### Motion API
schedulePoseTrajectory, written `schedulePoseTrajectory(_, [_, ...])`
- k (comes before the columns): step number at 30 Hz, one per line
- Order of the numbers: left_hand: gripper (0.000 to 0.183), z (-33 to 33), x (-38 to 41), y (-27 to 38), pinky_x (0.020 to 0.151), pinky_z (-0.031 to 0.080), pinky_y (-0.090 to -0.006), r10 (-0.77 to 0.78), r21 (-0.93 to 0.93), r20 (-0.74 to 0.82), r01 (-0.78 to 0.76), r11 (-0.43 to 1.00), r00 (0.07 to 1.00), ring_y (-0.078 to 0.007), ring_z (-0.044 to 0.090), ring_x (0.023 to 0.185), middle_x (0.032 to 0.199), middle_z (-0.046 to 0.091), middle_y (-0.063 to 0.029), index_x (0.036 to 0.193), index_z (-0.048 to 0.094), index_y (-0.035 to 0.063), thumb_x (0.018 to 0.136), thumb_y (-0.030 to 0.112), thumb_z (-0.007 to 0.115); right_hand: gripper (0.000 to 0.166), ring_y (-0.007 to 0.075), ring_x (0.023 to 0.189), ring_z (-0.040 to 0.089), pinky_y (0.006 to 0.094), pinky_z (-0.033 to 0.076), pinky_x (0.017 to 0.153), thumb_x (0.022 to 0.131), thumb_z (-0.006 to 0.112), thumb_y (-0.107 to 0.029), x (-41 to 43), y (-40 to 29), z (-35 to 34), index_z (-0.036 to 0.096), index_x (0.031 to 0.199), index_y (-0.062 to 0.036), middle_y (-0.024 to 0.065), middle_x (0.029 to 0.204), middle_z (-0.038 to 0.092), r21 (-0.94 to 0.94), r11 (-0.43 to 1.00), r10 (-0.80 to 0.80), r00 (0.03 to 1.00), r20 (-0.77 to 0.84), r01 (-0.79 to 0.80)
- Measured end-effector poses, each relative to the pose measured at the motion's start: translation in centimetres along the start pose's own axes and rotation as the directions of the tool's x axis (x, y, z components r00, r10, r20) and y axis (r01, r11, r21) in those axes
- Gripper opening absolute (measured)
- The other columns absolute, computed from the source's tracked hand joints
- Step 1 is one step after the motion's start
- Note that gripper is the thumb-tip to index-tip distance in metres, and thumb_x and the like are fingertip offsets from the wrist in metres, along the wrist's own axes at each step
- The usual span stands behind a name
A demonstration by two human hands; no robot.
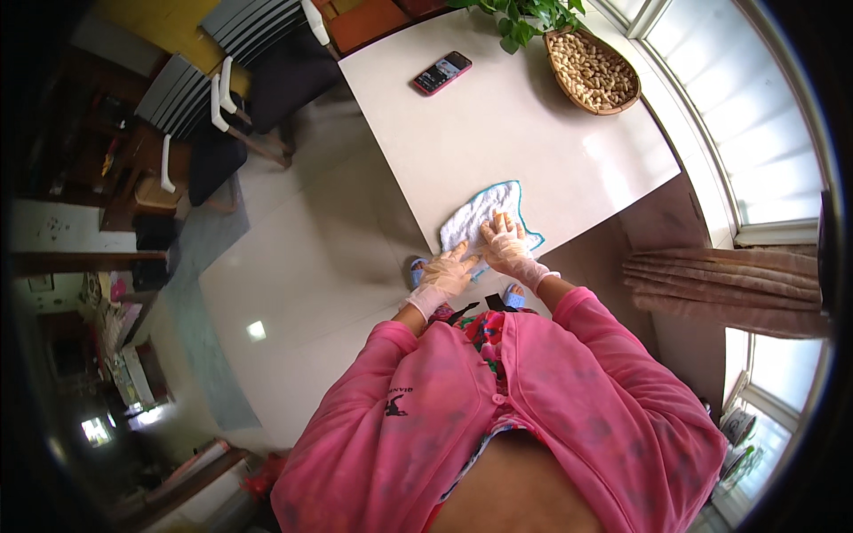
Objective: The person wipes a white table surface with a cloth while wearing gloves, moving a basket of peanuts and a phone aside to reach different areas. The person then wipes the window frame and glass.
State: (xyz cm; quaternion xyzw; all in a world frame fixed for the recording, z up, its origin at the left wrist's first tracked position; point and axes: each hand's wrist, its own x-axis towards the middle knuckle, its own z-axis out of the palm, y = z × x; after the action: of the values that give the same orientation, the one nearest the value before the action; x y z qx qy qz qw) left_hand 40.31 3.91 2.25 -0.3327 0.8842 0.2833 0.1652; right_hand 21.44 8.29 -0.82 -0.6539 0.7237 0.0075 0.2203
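A white terry cloth (476, 213) with a teal edge lies rumpled at the near corner of the white table (493, 140). Both my hands wear thin, translucent disposable gloves. My left hand (446, 274) rests on the cloth's near left part at the table edge, fingers spread. Just right of it, my right hand (506, 245) lies palm down on the cloth, its fingers pointing away from me and slightly apart. The two hands nearly touch. Part of the cloth is hidden under them.
On the tabletop are a smartphone (442, 72) with a lit screen and a woven basket (592, 108) of peanuts, beside a leafy green plant (523, 20). Chairs (273, 73) stand to the left. At the right are a window (740, 100) and a brown curtain (726, 286).
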Motion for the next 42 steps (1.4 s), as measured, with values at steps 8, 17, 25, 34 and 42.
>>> schedulePoseTrajectory(8, [0.046,-4.8,2.7,-9.4,0.107,0.039,-0.0407,0.261,0.139,0.014,-0.260,0.956,0.965,-0.0270,0.046,0.134,0.156,0.038,-0.0076,0.139,0.054,0.0280,0.093,0.029,0.050,0.060,0.0461,0.145,0.024,0.0599,0.021,0.115,0.089,0.055,-0.032,4.0,-5.9,0.5,0.042,0.143,-0.0110,0.0271,0.156,0.027,0.112,0.953,0.291,0.955,-0.063,-0.283])
schedulePoseTrajectory(17, [0.043,-5.7,3.8,-12.4,0.109,0.035,-0.0464,0.271,0.142,0.066,-0.278,0.950,0.960,-0.0236,0.042,0.137,0.156,0.037,-0.0050,0.135,0.057,0.0245,0.093,0.031,0.051,0.062,0.0406,0.148,0.021,0.0543,0.018,0.118,0.089,0.053,-0.029,4.9,-8.9,1.1,0.042,0.147,-0.0120,0.0213,0.159,0.026,0.204,0.911,0.374,0.926,-0.044,-0.358])
schedulePoseTrajectory(25, [0.050,-7.3,4.2,-11.3,0.110,0.035,-0.0469,0.238,0.084,0.111,-0.248,0.965,0.965,-0.0307,0.045,0.135,0.153,0.041,-0.0139,0.137,0.055,0.0148,0.090,0.031,0.054,0.060,0.0415,0.146,0.024,0.0534,0.019,0.119,0.086,0.058,-0.028,4.5,-7.7,1.7,0.047,0.144,-0.0136,0.0219,0.157,0.029,0.251,0.929,0.308,0.943,-0.124,-0.271])
schedulePoseTrajectory(34, [0.060,-8.9,8.2,-9.8,0.112,0.032,-0.0477,0.220,0.245,0.083,-0.233,0.941,0.972,-0.0279,0.042,0.136,0.152,0.041,-0.0106,0.147,0.043,0.0130,0.092,0.035,0.053,0.054,0.0389,0.146,0.026,0.0514,0.018,0.119,0.088,0.060,-0.032,5.5,-5.7,0.5,0.053,0.140,-0.0190,0.0196,0.156,0.032,0.321,0.920,0.281,0.950,-0.136,-0.226])
schedulePoseTrajectory(42, [0.065,-13.2,16.9,-10.2,0.114,0.028,-0.0489,0.318,0.306,0.094,-0.332,0.892,0.943,-0.0335,0.036,0.140,0.154,0.036,-0.0156,0.149,0.040,0.0092,0.092,0.038,0.054,0.051,0.0392,0.145,0.028,0.0516,0.019,0.118,0.089,0.058,-0.033,12.0,-3.0,-2.5,0.055,0.139,-0.0196,0.0208,0.154,0.035,0.349,0.871,0.429,0.882,-0.194,-0.347])
